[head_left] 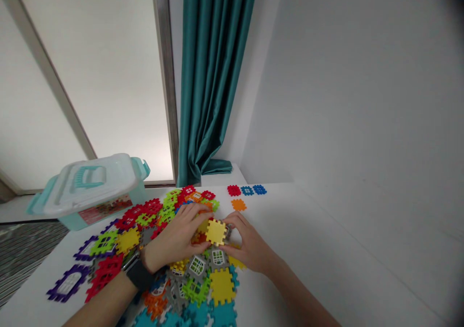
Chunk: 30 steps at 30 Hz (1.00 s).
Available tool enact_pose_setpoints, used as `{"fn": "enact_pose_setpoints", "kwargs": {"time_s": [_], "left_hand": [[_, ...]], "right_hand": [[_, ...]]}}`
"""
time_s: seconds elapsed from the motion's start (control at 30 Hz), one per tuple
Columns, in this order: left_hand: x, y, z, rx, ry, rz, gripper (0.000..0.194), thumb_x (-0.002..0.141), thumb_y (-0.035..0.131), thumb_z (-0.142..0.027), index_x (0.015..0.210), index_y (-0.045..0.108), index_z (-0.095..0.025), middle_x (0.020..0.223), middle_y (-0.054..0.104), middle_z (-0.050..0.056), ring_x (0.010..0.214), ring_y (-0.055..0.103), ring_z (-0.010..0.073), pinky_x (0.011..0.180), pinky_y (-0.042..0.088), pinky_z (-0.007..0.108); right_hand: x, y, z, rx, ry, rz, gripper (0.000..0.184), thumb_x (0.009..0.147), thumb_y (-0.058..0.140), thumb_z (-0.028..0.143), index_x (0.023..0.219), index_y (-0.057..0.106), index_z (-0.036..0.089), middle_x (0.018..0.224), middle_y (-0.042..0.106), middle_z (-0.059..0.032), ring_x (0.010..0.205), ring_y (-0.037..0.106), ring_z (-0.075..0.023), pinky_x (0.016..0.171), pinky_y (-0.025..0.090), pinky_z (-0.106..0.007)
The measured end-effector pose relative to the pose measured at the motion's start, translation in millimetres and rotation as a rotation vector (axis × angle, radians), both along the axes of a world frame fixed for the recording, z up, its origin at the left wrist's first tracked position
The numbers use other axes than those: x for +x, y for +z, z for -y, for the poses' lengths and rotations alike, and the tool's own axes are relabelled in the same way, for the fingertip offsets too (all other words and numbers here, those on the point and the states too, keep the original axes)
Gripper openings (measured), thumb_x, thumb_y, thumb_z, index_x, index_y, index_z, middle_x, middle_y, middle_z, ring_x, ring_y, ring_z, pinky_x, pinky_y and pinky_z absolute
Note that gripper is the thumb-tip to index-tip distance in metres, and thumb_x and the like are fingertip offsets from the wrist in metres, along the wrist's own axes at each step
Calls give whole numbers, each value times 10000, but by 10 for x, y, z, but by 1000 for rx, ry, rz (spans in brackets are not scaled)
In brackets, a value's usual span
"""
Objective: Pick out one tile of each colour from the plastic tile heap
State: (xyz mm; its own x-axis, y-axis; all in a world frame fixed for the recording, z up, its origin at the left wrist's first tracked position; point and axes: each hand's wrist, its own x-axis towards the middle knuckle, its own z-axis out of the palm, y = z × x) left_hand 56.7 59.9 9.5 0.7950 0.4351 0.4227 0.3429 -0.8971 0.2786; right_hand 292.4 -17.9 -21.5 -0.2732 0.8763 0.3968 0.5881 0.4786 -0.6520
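Note:
Between my two hands is a yellow interlocking building tile (216, 232), its notched face turned toward me. My left hand (186, 228), with a dark watch on the wrist, is closed at the tile's left side. My right hand (244, 242) pinches its right side, where a small grey piece (228, 232) shows behind the tile. How the grey piece is joined to it I cannot make out. Under and around both hands lie loose tiles, among them a larger yellow tile (222, 287) and a grey window tile (197, 266).
A lidded plastic box (97, 186) stands at the table's back left. Red tiles (138, 213), purple frames (68, 283) and turquoise tiles (197, 313) spread over the white table (290, 230). Toward the back right lie a red tile (234, 190), two blue tiles (259, 189) and an orange tile (238, 204).

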Motion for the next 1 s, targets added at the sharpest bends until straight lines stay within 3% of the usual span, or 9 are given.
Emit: {"fn": "enact_pose_setpoints", "kwargs": {"time_s": [0.13, 0.3, 0.4, 0.53, 0.7, 0.8, 1.0], "left_hand": [[1, -9, -27, -23, 19, 8, 518, 791, 759, -214, 1273, 570, -242, 1291, 590, 88, 1216, 530, 303, 1056, 433, 487], [-2, -27, -51, -36, 5, 12, 523, 791, 687, -141, 1288, 560, -241, 1259, 603, 81, 1191, 546, 287, 1058, 440, 478], [-14, -30, -61, -25, -19, -9, 527, 789, 650, -109, 1291, 566, -244, 1263, 602, 81, 1188, 548, 282, 1057, 446, 475], [-33, -22, -66, -4, -45, -16, 596, 777, 609, -52, 1336, 549, -250, 1257, 603, 81, 1178, 552, 271, 1046, 457, 457], [-32, -8, -66, 11, -62, -32, 600, 805, 591, -37, 1364, 537, -248, 1245, 606, 78, 1172, 552, 256, 1036, 462, 431], [-29, 8, -70, 24, -48, -46, 508, 836, 614, -68, 1311, 573, -244, 1211, 626, 72, 1148, 560, 257, 1014, 462, 427], [-45, 25, -102, 90, 18, -46, 96, 896, 686, -168, 974, 652, -213, 1026, 659, 37, 1027, 581, 243, 938, 440, 409]], "right_hand": [[-53, -50, -2, -12, -63, -24, 387, 803, 757, 172, 1121, 543, 224, 1097, 587, -46, 1017, 584, -219, 906, 487, -372], [-91, -24, 23, -28, -91, 21, 492, 798, 768, 167, 1220, 521, 221, 1151, 621, -68, 1066, 603, -241, 946, 497, -402], [-89, 16, 35, 24, -27, 66, 472, 852, 728, 171, 1271, 519, 224, 1248, 630, -96, 1156, 597, -253, 1007, 492, -421], [-62, 45, 30, 132, -8, 147, 285, 943, 597, 162, 1216, 575, 243, 1205, 672, -92, 1127, 628, -242, 995, 516, -435], [-26, 31, 13, 217, 9, 149, 326, 937, 587, 151, 1246, 575, 252, 1327, 632, -103, 1231, 593, -234, 1058, 495, -446], [-31, 24, 18, 171, 28, 113, 309, 924, 591, 125, 1205, 583, 253, 1288, 643, -92, 1207, 603, -222, 1046, 504, -421], [-77, 47, 52, 89, 5, 19, 344, 858, 645, 107, 1166, 574, 242, 1211, 597, -90, 1150, 604, -225, 995, 516, -389]]}}
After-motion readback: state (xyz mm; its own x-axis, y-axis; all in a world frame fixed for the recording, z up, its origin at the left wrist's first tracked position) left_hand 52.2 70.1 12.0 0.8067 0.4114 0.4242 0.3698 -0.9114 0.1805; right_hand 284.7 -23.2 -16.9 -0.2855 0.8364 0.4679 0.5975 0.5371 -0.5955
